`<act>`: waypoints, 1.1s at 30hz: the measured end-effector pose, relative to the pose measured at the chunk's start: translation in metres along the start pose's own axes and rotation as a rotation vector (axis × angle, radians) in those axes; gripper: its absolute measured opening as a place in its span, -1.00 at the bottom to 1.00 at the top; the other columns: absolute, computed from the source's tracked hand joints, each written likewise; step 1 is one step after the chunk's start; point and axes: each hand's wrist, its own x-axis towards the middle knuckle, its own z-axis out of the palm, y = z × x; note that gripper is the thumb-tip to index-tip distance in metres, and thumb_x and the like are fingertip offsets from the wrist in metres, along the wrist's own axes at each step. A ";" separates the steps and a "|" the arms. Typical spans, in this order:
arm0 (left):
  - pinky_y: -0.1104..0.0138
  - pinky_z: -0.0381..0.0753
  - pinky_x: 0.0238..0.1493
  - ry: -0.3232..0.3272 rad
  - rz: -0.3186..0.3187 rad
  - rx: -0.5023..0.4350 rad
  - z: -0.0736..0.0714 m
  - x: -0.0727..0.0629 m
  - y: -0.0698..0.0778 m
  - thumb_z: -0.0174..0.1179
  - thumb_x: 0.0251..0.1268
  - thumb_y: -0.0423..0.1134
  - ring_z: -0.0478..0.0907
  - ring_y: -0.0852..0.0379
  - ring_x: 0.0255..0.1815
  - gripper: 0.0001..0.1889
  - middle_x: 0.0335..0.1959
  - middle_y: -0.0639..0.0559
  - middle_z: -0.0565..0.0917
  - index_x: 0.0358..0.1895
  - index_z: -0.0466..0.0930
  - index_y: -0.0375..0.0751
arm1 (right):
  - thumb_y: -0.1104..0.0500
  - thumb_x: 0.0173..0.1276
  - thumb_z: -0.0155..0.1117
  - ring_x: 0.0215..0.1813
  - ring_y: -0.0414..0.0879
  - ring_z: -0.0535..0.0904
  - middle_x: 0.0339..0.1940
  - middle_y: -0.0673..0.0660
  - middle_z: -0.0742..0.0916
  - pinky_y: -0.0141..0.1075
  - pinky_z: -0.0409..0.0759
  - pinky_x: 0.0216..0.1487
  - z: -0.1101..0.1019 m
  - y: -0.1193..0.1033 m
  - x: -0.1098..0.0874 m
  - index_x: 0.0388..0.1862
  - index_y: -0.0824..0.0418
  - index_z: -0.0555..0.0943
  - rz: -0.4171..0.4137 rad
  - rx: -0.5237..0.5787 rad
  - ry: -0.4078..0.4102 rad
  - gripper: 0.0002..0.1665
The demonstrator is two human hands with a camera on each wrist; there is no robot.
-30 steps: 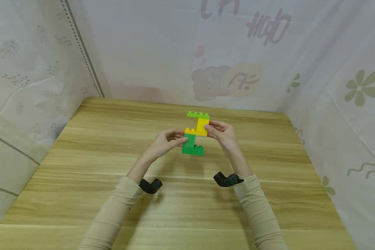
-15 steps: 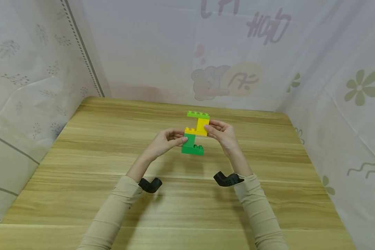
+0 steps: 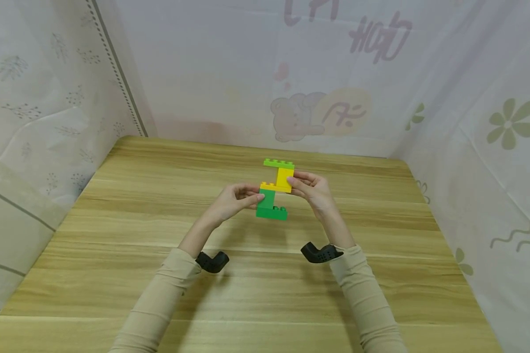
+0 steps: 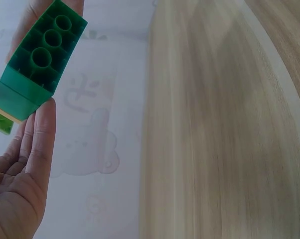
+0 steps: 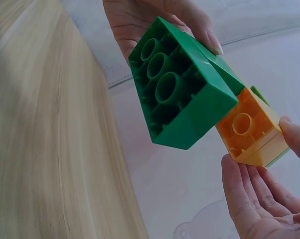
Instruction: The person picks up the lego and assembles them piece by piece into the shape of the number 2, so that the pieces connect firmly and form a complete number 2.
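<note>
Between the two hands, above the table, a zigzag stack of toy building bricks is held up. Lowest is a long dark green brick (image 3: 271, 214), its hollow underside facing the wrist cameras. On its left end sits a green block (image 3: 267, 199), which my left hand (image 3: 229, 203) pinches between thumb and fingers. A flat yellow brick (image 3: 268, 187) lies across that, with a taller yellow block (image 3: 284, 178) on its right end. My right hand (image 3: 315, 192) pinches the yellow block from the right. A lime green plate (image 3: 278, 163) tops the stack, overhanging leftward.
A wood-grain table (image 3: 137, 206) spreads beneath the hands. Printed white cloth (image 3: 212, 73) hangs behind it and along both sides. Black curved mounts (image 3: 213, 262) stick out from both wrists.
The upper part of the stack has shifted very slightly left and down, along with my right hand. Both hands keep the same hold, and the left hand stays almost still.
</note>
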 end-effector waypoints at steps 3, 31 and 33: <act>0.19 0.57 -0.01 -0.011 -0.002 -0.015 0.000 0.001 -0.001 0.16 0.23 -0.07 0.61 0.06 -0.14 -0.49 0.01 -0.26 0.55 0.12 0.39 -0.37 | 0.28 0.27 0.18 -0.25 -0.21 0.64 -0.21 0.10 0.61 -0.29 0.62 -0.12 0.000 0.001 0.001 0.17 0.52 0.35 0.010 -0.006 0.000 -0.46; 0.02 0.50 0.06 -0.094 -0.121 0.002 0.007 0.011 -0.030 0.08 0.30 -0.08 0.60 -0.03 -0.13 -0.58 -0.11 -0.21 0.58 0.02 0.48 -0.38 | 0.09 0.30 0.18 -0.27 -0.19 0.67 0.08 0.42 0.57 -0.02 0.45 0.12 -0.005 0.041 0.016 0.14 0.46 0.43 0.232 -0.185 -0.009 -0.44; 0.04 0.50 0.07 -0.099 -0.151 0.011 0.008 0.012 -0.034 0.08 0.30 -0.07 0.59 -0.08 -0.10 -0.56 -0.11 -0.21 0.58 0.04 0.48 -0.40 | 0.10 0.30 0.18 -0.25 -0.15 0.67 0.07 0.43 0.57 0.01 0.44 0.12 -0.006 0.045 0.016 0.14 0.46 0.42 0.245 -0.209 -0.010 -0.44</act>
